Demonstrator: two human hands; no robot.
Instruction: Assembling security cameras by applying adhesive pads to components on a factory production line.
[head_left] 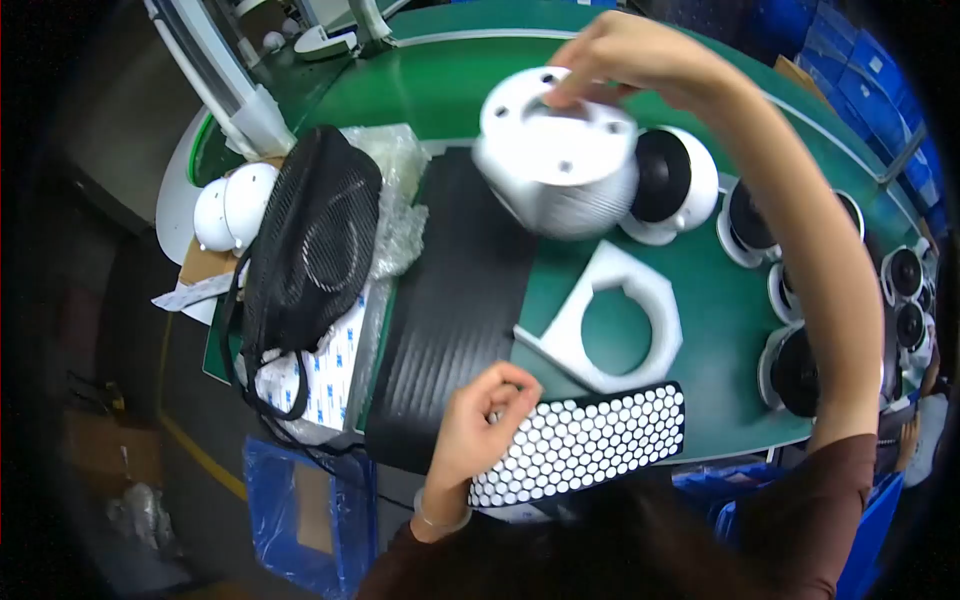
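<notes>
While I watched from afar, my right hand [615, 55] had its grip closed over the rim of a white housing [535, 155], fingers dipping into the hole in its upward-facing end, above the far end of the black mat [455, 290] on the green tabletop [725, 345], though blur kept me from telling whether it touched down. My left hand [478, 425] was loosely curled, thumb near forefinger, at the left end of a sheet of white dots [590, 440], and I could not tell whether that grip held anything; a white ring-shaped piece [657, 325] lay between sheet and housing.
</notes>
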